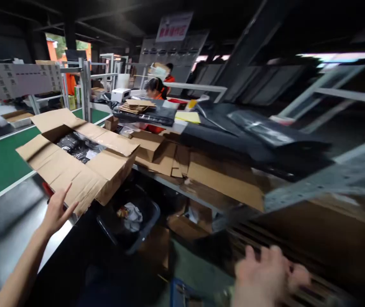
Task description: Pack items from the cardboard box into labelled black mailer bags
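An opened cardboard box (70, 175) rests at the edge of the metal table with its flaps folded out. Inside it lie dark goods in clear plastic bags (73, 145). My left hand (56, 212) is at the box's near flap, index finger and thumb stretched apart. A small red and dark object (47, 189) shows just behind this hand; its kind is unclear, and the hand partly covers it. Low on the right, my right hand (263, 273) is blurred, its fingers apart over the edges of what look like stacked flat cardboard sheets (316, 281). No object shows in it.
Beneath the shelf stands a dark bin (150, 226) with crumpled waste. Cardboard pieces (220, 175) and black plastic sheeting (249, 132) lie on the rack to the right. A green conveyor belt (6, 157) runs at left. Two people in orange (158, 96) are farther back.
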